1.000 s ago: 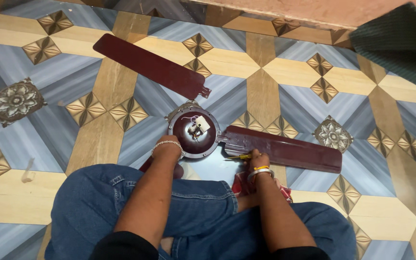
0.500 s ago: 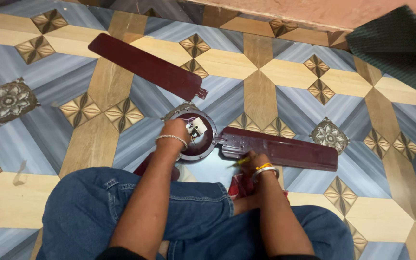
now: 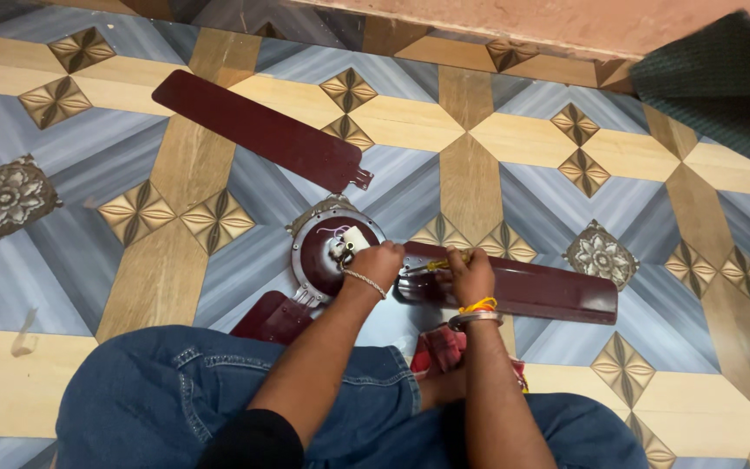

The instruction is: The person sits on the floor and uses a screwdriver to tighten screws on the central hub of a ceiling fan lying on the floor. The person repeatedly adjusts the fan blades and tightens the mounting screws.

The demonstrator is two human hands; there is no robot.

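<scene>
The tiled floor (image 3: 496, 130) shows a pattern of blue-grey, tan and cream panels with brown floral insets. On it lies a maroon ceiling fan motor housing (image 3: 327, 252), one fan blade (image 3: 523, 291) touching its right side, another blade end (image 3: 275, 317) poking out below it. A detached fan blade (image 3: 258, 130) lies apart, upper left. A dark green mat (image 3: 722, 82) sits at the top right corner.

Dark green mat (image 3: 722, 82) lies on patterned tile floor (image 3: 62, 217).

Three fan blades (image 3: 262, 130) — apparently — one motor hub (image 3: 327, 256).
</scene>
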